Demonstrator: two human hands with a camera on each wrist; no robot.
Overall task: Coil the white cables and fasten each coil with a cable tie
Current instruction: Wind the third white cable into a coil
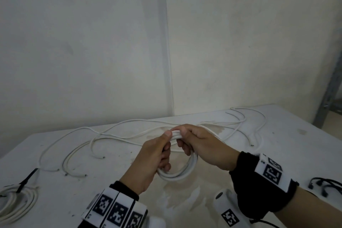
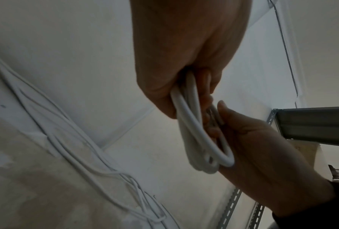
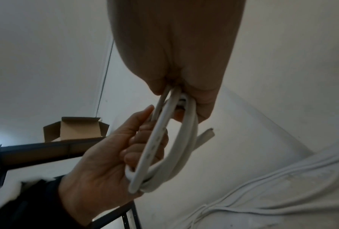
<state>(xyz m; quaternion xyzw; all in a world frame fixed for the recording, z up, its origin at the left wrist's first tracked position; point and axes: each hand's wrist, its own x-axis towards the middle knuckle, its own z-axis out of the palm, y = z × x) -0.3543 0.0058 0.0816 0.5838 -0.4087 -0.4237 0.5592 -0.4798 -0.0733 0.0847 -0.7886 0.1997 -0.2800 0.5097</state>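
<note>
White cable coil (image 1: 180, 171): held above worktop (image 1: 212, 196) centre, left hand (image 1: 151, 163) and right hand (image 1: 205, 146) both curled round it. Loose cables (image 1: 114, 135): far side. Tied coil (image 1: 16, 201): near left.

Your head camera looks forward and down over the table (image 1: 231, 153) toward its far edge and the wall (image 1: 92, 42) behind. Your left wrist camera sits close under the left hand (image 2: 184, 54), facing up along it toward the right hand (image 2: 262, 155). Your right wrist camera sits just as close under the right hand (image 3: 174, 46), facing the left. All three views share both hands on the cable coil (image 1: 180, 171) and loose cables (image 1: 129, 133) on the table.
</note>
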